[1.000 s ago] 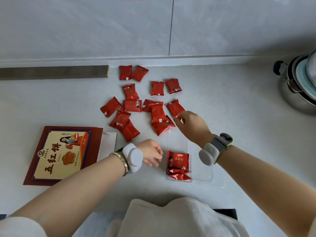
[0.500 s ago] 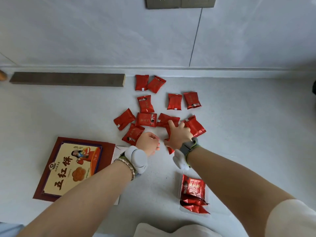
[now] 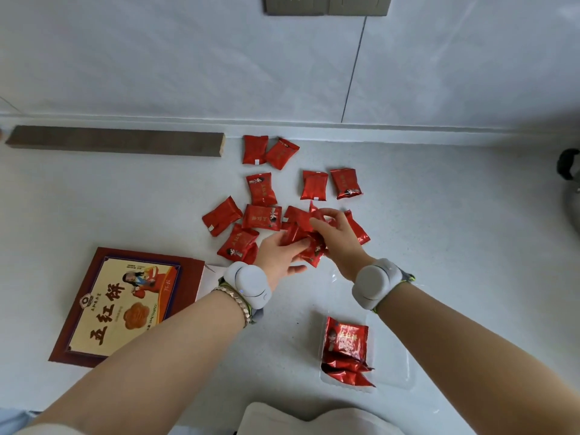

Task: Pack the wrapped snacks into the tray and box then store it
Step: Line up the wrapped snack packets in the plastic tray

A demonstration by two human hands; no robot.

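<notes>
Several red wrapped snacks [image 3: 261,189] lie scattered on the pale counter. My left hand [image 3: 280,253] and my right hand [image 3: 337,238] meet in the middle of the heap, both closed around red snacks [image 3: 306,243] bunched between them. A clear plastic tray [image 3: 390,368] lies near the front edge, with a few snacks [image 3: 345,343] stacked in its left side. The flat dark-red and yellow box [image 3: 125,304] lies to the left of my left forearm.
A long brown wooden bar [image 3: 116,140] lies along the back wall at the left. A metal pot's black handle [image 3: 568,164] pokes in at the right edge. A grey wall socket plate [image 3: 326,4] sits above. White cloth [image 3: 301,419] is at the bottom.
Both hands moved up from beside the tray into the snack heap and closed on snacks there. The camera tilted up, so the tray sits lower in view.
</notes>
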